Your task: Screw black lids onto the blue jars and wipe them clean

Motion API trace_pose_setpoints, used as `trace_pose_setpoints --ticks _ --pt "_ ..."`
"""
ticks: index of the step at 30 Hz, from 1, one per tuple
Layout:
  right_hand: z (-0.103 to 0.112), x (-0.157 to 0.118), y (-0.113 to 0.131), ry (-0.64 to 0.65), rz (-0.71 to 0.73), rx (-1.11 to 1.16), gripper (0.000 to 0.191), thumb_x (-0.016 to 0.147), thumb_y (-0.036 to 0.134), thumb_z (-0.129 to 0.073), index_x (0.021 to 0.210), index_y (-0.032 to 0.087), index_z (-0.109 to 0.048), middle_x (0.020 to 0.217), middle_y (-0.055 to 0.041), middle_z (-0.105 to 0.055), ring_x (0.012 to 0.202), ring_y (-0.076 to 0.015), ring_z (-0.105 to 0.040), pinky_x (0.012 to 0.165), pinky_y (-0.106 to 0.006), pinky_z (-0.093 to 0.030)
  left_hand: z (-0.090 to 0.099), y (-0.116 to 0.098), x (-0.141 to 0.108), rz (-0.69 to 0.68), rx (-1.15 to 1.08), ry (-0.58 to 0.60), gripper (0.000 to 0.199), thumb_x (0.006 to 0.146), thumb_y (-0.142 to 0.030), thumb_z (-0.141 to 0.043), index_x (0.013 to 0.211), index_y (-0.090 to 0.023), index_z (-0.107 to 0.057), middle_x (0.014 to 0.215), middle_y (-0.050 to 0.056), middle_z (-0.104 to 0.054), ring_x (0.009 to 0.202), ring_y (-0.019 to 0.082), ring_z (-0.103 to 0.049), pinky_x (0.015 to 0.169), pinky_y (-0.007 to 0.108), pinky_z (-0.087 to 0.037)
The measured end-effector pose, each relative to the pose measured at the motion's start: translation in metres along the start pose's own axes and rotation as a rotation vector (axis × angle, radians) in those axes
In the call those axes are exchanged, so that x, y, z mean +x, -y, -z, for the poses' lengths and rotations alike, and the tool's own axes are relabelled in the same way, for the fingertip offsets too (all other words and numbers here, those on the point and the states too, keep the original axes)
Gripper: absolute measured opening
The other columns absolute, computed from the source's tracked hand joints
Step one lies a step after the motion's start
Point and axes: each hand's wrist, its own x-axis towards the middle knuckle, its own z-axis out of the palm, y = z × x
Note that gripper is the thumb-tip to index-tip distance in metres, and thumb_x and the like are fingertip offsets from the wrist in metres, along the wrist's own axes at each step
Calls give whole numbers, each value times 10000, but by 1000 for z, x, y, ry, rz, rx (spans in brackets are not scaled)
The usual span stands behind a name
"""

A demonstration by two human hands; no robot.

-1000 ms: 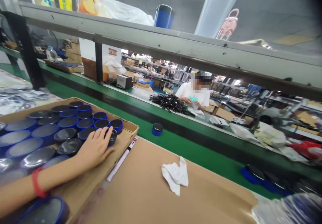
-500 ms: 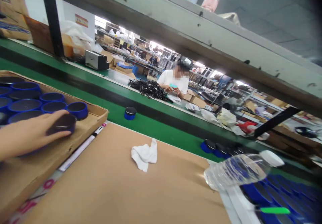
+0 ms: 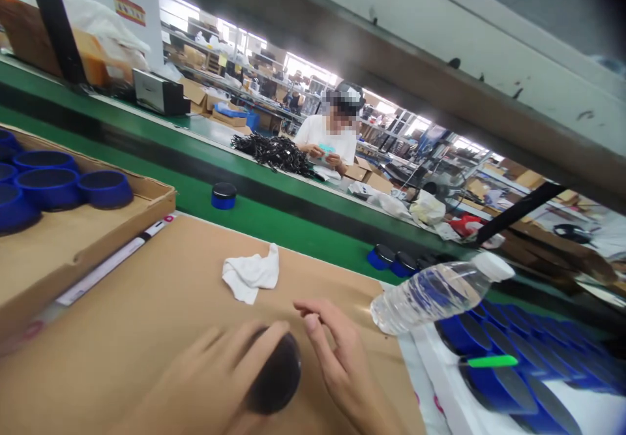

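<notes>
At far left, a cardboard tray [image 3: 83,259] holds blue round canisters [image 3: 47,188], with a white marker [image 3: 105,262] lying along its outer edge. On the brown kraft paper [image 3: 122,311] sits a crumpled white cloth [image 3: 250,273]. The left hand [image 3: 205,376] is closed around a round dark-topped canister [image 3: 276,373], its fingers curving over the rim (the canister is blurred, so its side is hard to make out), and the canister sits at the fingertip end of the hand, above the paper. Just to its right, the right hand [image 3: 342,363] is relaxed and empty, its curled fingers [image 3: 313,321] close to the canister but apart from it. Beyond, a co-worker [image 3: 325,138] sits behind a heap of black cables [image 3: 271,153]. At right, a clear water bottle [image 3: 430,295] tilts above more blue canisters [image 3: 499,383] with a green strip [image 3: 489,360] across them.
</notes>
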Motion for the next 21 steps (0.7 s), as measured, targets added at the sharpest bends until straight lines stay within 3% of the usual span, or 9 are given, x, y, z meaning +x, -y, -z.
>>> trace_pose_setpoints --ticks 2,4,7,10,12,14,16,18,21 --pt "0 -2 -10 36 34 31 511 1052 596 -338 1292 248 -625 1235 -78 -706 1135 -189 -673 977 -297 -529 -5 -12 32 -140 5 208 643 784 -217 -728 1401 -131 -567 1219 140 -741 945 326 -750 754 427 -635" --pt "1 -2 -15 139 46 65 838 880 829 -448 1425 197 -531 1385 -152 -618 1256 -281 -628 1070 -402 -513 -5 -10 54 -250 -22 325 739 745 -289 -781 1406 -48 -553 1164 209 -743 925 381 -740 764 507 -634" --pt "-1 0 -17 301 -21 79 1294 571 888 -724 1538 119 -338 1509 -244 -442 1397 -387 -500 1165 -508 -432 -2 14 55 -300 -128 265 1047 699 -514 -825 1545 -109 -359 1388 246 -621 1196 412 -648 986 542 -570" --pt "-4 0 -13 302 -73 13 1239 578 757 -827 1546 183 -311 1484 -206 -460 1351 -375 -538 1126 -520 -474 -3 51 32 -192 -334 182 1015 713 -591 -783 1562 -311 -302 1499 140 -552 1301 385 -589 1070 482 -527" --pt "-3 1 -7 361 -112 -48 1078 633 584 -876 1514 197 -389 1436 -176 -536 1302 -358 -581 1104 -517 -493 -6 70 16 -107 -419 247 892 721 -548 -797 1500 -387 -395 1442 70 -610 1260 372 -621 1027 429 -552" --pt "2 3 0 435 -144 -95 907 673 331 -852 1474 174 -455 1410 -163 -582 1300 -339 -583 1121 -504 -478 -8 76 11 -51 -440 317 839 741 -499 -806 1476 -390 -415 1436 54 -616 1258 360 -624 986 400 -570" --pt "9 6 4 427 -145 -154 835 641 177 -763 1432 133 -502 1352 -169 -622 1248 -334 -609 1102 -516 -489 -6 71 18 60 -526 358 814 763 -473 -795 1458 -362 -387 1421 71 -621 1232 336 -642 898 375 -602" --pt "15 7 3 399 -131 -247 831 638 190 -768 1424 101 -512 1305 -187 -637 1199 -358 -620 1054 -571 -513 -1 59 32 267 -784 401 767 742 -519 -811 1375 -341 -415 1258 55 -703 1108 293 -698 799 342 -613" --pt "12 4 -10 225 49 -358 950 695 446 -850 1499 154 -438 1426 -195 -563 1334 -423 -526 1079 -649 -473 1 43 46 593 -1258 406 672 713 -734 -752 1220 -336 -562 1085 15 -754 989 259 -737 807 354 -616"
